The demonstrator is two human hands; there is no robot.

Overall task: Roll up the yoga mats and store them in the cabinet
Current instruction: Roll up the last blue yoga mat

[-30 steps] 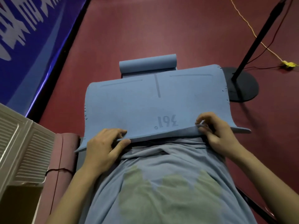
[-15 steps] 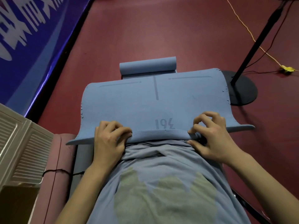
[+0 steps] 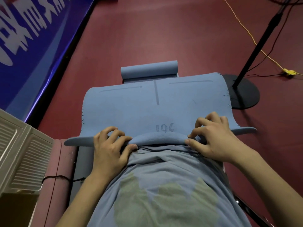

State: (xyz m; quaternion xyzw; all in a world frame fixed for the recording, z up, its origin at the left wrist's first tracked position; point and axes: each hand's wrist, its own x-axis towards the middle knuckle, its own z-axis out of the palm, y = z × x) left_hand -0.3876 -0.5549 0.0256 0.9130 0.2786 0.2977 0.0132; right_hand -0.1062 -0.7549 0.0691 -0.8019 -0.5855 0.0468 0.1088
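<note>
At waist height against the person's grey shirt, left hand (image 3: pixel 110 149) and right hand (image 3: pixel 213 138), each grip clamped on the soft blue foam yoga mat (image 3: pixel 139 110), have now curled its near edge over into a first tight turn, so rolling has begun.

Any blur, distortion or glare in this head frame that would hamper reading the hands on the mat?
Head view: both hands and the blue mat are sharp; the banner at top left is smeared; wide-angle bending curves the mat's edges; lighting is dim and even, with no glare on the mat.
</note>
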